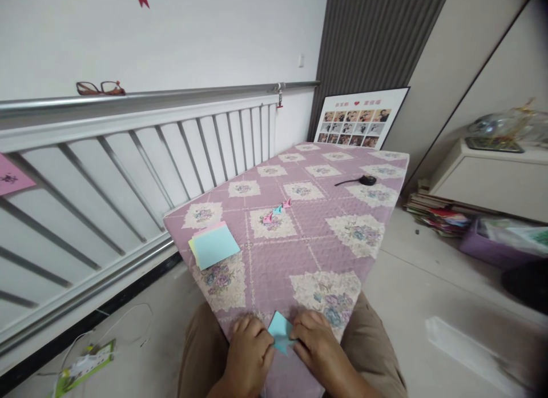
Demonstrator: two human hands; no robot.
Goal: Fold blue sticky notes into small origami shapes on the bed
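At the near edge of the table, a small folded light-blue paper (280,330) lies between my two hands with one corner pointing away from me. My left hand (250,346) is closed at its left edge, fingers curled down against the paper. On the opposite edge, my right hand (315,340) pinches the paper between thumb and fingers. Farther up the table stand small folded paper figures: a pink one (268,217), a blue one (277,209) and another pink one (286,203). A stack of coloured paper sheets (217,246), blue on top, lies to the left.
A purple floral cloth covers the table (274,272). A black object with a thin strap (367,180) lies near its right side. A white radiator (141,158) runs along the left, with glasses (101,88) on the pipe above. A photo board (359,118) leans behind the table.
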